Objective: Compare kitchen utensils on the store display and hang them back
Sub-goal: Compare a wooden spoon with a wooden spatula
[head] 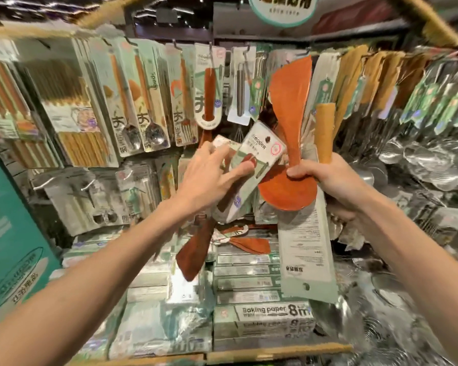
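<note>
At a store's kitchenware display, a person holds wooden utensils up before the hanging stock. The right hand [325,180] has its fingers curled tight round the narrow neck of a red-brown wooden spatula [291,85], whose broad blade rises above the fist in front of the hooks. A rounded wooden paddle [288,194] shows just below the knuckles, and a pale wooden handle [325,133] stands up beside the spatula in the same grip. A long backing card [307,249] hangs down from this hand, print upside down. The left hand [209,175] reaches across with fingers spread and straight, laid against a tilted carded pack [257,165] marked "Wooden"; whether it grips the pack cannot be told. A dark wooden turner [193,252] slants down and left beneath that wrist. Carded spoons [128,122] hang on the rail at left, metal ladles [421,165] crowd the right side, and baking paper boxes [265,313] are stacked on the shelf below.
</note>
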